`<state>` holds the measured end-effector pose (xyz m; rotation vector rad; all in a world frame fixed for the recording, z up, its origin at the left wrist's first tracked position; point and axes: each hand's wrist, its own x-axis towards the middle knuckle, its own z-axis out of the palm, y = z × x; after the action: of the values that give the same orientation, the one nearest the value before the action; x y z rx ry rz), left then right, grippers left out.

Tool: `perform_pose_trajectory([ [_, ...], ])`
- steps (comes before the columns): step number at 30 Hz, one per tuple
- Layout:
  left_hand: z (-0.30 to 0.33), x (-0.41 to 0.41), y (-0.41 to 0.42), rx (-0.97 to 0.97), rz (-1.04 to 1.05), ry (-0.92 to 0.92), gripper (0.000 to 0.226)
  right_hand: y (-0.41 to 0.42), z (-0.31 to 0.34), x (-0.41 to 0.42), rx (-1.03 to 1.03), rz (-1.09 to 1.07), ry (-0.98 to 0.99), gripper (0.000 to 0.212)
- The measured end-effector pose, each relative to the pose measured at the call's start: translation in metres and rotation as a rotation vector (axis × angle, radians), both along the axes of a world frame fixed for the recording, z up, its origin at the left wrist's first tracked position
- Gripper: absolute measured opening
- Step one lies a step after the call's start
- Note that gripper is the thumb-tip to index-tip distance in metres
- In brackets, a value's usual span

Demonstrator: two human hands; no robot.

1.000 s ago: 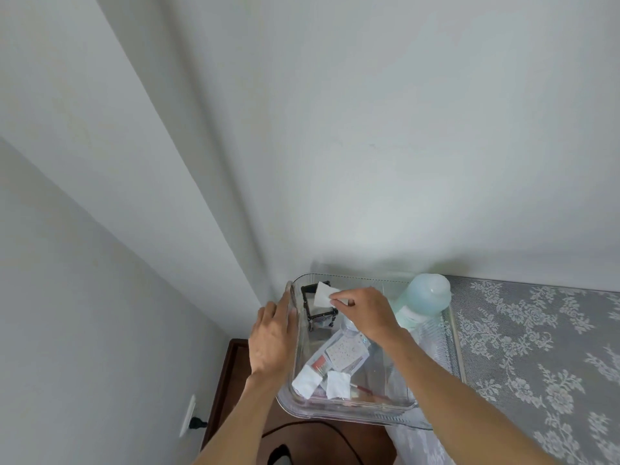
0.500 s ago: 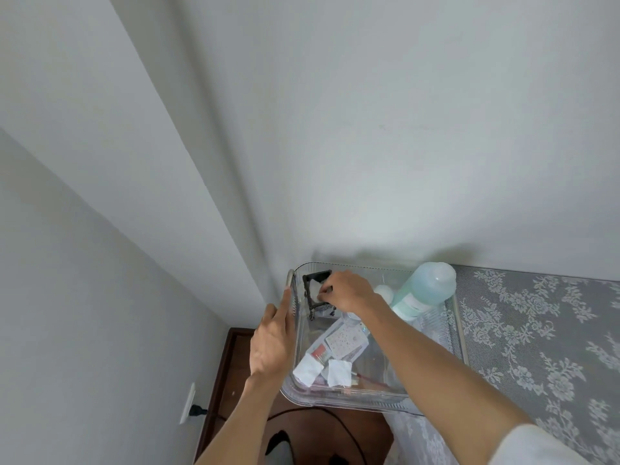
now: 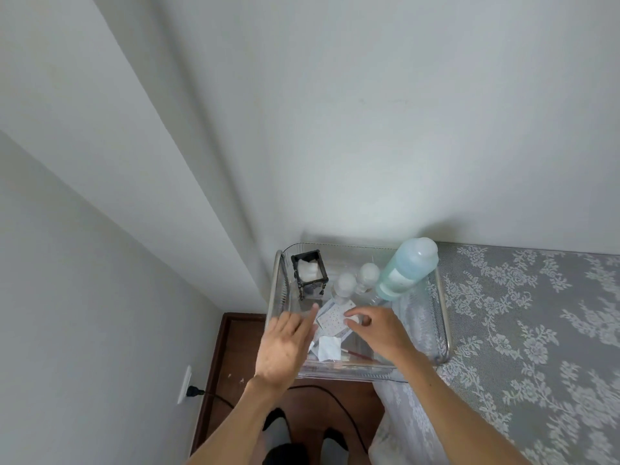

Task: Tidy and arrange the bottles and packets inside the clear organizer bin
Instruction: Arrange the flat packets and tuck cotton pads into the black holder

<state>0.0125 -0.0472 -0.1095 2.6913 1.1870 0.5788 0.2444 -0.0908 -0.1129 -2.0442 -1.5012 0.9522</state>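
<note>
Two hands work over the clear organizer bin (image 3: 443,317), which sits at the left end of a lace-covered surface (image 3: 536,330) against the wall. The left hand (image 3: 285,347) is spread flat with fingers extended above the bin's near-left corner and holds nothing. The right hand (image 3: 379,327) is curled loosely, thumb and forefinger closing on a small pale object at the edge of the dotted packet (image 3: 332,320); whether it is fully gripped cannot be told.

Contents and handling, as judged:

1. The tall blue-green bottle (image 3: 407,270) leans at the far right of the bin. It appears liquid-filled, so likely the heaviest item, rigid and smooth. It should be taken around the body, not the cap.
2. The two small white-capped bottles (image 3: 357,278) stand upright mid-bin, near each other. Light and easily toppled; each is best pinched at the shoulder.
3. The dotted packet and the white sachet (image 3: 328,347) lie flat on the floor of the bin, near side. Thin, flexible and light; an edge must be lifted before a pinch will hold.
4. The black-framed holder (image 3: 308,273) stands in the far-left corner with white pads inside. Stiff frame; it should be gripped by opposite posts.
</note>
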Motion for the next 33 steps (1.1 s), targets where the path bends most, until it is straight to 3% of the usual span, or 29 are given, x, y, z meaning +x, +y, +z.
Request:
perform_pose_trajectory([
  [2,-0.007,0.003,-0.014,-0.12,-0.081,-0.009,0.034,-0.017,-0.014,0.0,-0.073,0.002,0.024,0.011],
  [6,-0.015,0.013,-0.017,-0.564,0.198,-0.083,0.024,-0.036,-0.039,-0.002,-0.179,-0.007,0.062,0.008],
  [12,-0.039,0.028,0.006,-0.866,0.415,0.237,0.03,-0.02,-0.061,-0.01,-0.237,0.05,0.049,0.019],
  [22,-0.076,0.032,0.013,-0.778,0.415,0.579,0.03,-0.019,-0.087,-0.02,-0.253,0.115,-0.085,0.034],
  [27,-0.086,0.032,0.022,-0.791,0.441,0.479,0.025,-0.018,-0.095,-0.026,-0.241,0.09,-0.143,0.033],
  [33,-0.098,0.042,0.034,-0.783,0.385,0.33,0.019,-0.016,-0.101,-0.024,-0.184,-0.097,-0.328,0.036],
])
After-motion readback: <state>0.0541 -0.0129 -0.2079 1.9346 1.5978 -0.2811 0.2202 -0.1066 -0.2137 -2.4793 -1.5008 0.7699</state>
